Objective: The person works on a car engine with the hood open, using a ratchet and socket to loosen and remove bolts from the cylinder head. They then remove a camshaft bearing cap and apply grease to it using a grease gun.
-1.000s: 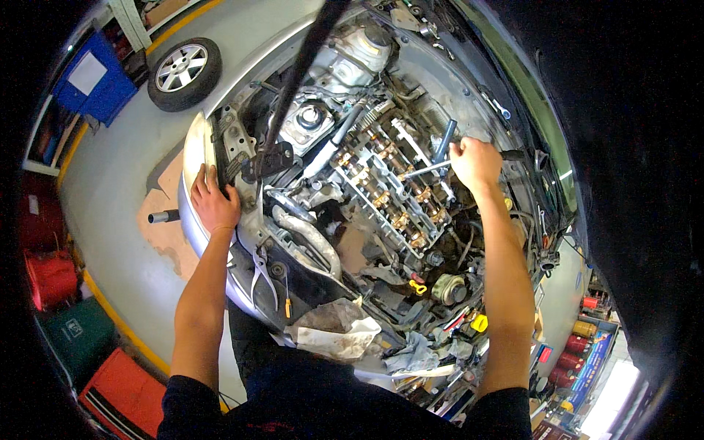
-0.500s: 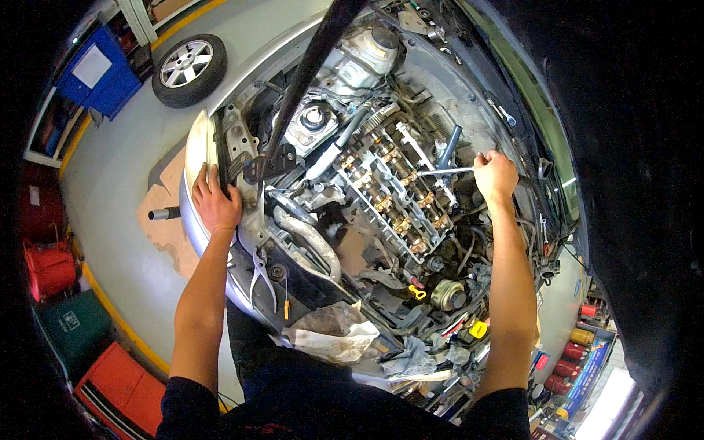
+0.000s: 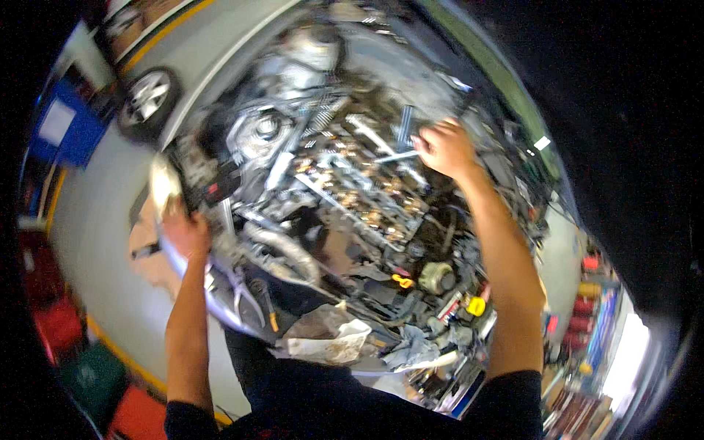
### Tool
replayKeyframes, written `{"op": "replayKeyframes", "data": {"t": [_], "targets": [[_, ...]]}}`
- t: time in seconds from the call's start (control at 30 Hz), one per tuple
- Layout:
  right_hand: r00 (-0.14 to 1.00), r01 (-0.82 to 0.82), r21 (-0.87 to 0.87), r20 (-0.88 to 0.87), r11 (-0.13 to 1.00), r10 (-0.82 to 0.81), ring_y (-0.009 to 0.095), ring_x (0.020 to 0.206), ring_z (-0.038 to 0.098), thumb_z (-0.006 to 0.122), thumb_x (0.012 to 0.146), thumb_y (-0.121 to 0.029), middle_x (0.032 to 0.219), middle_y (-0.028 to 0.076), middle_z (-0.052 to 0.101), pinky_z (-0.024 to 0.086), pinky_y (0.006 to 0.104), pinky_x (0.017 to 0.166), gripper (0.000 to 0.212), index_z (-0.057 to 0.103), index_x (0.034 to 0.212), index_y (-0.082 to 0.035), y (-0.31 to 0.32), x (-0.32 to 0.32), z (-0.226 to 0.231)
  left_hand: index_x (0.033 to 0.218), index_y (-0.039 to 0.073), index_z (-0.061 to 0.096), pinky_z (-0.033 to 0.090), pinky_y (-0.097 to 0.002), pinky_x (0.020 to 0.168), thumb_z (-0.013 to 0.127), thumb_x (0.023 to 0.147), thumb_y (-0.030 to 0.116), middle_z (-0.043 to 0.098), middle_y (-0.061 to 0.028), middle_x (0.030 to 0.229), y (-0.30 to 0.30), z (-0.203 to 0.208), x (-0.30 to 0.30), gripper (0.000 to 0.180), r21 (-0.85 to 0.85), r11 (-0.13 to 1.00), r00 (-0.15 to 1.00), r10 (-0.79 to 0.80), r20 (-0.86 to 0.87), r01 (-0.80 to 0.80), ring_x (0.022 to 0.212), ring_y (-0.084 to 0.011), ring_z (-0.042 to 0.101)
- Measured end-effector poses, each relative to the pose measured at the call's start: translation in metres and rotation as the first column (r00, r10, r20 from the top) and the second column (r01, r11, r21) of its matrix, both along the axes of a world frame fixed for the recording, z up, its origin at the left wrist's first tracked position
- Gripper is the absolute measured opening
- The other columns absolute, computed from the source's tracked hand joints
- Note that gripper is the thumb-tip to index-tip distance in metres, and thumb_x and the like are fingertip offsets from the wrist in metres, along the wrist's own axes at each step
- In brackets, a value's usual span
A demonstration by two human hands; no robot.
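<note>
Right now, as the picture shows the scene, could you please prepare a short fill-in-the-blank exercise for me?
The person's ____ hand grips a metal bar over the engine.
The pliers lie to the ____ of the orange-handled screwdriver.
The box near the loose wheel, bearing a white sheet, is ____ in colour.

Missing words: right; left; blue.

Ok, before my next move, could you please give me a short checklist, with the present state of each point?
1. Right hand gripping the metal bar: ok, fingers are closed around it.
2. Left hand away from the opened engine: ok, it is at the headlight.
3. Bar's far end properly seated: cannot tell, motion blur hides the contact.
4. Loose tools put away: not ok, pliers and an orange-handled screwdriver lie near the car's front edge.
5. Sharp view of the work: not ok, the picture is blurred.
</note>
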State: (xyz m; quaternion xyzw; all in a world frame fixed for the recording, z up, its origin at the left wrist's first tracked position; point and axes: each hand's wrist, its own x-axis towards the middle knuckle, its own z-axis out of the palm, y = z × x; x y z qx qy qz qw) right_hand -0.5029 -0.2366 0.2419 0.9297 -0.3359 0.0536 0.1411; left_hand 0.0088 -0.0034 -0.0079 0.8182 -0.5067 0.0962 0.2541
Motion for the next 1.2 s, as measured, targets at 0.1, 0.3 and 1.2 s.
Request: {"op": "replayKeyframes", "data": {"t": [0.1, 0.3, 1.2], "targets": [[0.743, 0.656, 0.253, -0.048, 0.711, -0.668, 0.032, 0.072, 0.072, 0.062, 0.093, -0.052, 0.074, 0.014, 0.071, 0.056, 0.0487, 0.065, 0.046, 0.072, 0.078, -0.009, -0.016, 0.036, 0.002, 0.146, 0.008, 0.050, 0.036, -0.0524, 0.114, 0.058, 0.089, 0.024, 0.052, -0.0189, 0.148, 0.008, -0.011, 0.008, 0.060, 0.041, 0.999, 0.998, 0.022, 0.058, -0.024, 0.135, -0.0396, 0.047], [0.486, 0.806, 0.484, -0.209, 0.342, -0.849, 0.033, 0.104, 0.073, 0.069, 0.086, -0.034, 0.114, 0.018, 0.074, 0.059, 0.0444, 0.088, 0.040, 0.074, 0.109, -0.002, -0.006, 0.036, 0.027, 0.144, 0.006, 0.051, 0.040, -0.0508, 0.110, 0.058, 0.095, 0.032, 0.053, -0.0169, 0.146, 0.010, -0.010, 0.003, 0.056, 0.079, 0.996, 0.974, 0.030, 0.226, -0.049, 0.131, -0.0387, 0.049], [0.392, 0.739, 0.476, 0.272, 0.477, -0.879, 0.022, 0.108, 0.072, 0.060, 0.095, -0.024, 0.113, 0.002, 0.077, 0.055, 0.0365, 0.085, 0.025, 0.080, 0.109, -0.021, -0.004, 0.086, -0.034, 0.144, 0.010, 0.052, 0.042, -0.0524, 0.105, 0.055, 0.097, 0.044, 0.053, -0.0141, 0.146, 0.012, -0.029, 0.024, 0.058, 0.228, 0.964, 0.946, 0.062, 0.318, -0.140, 0.130, -0.0373, 0.050]]}}
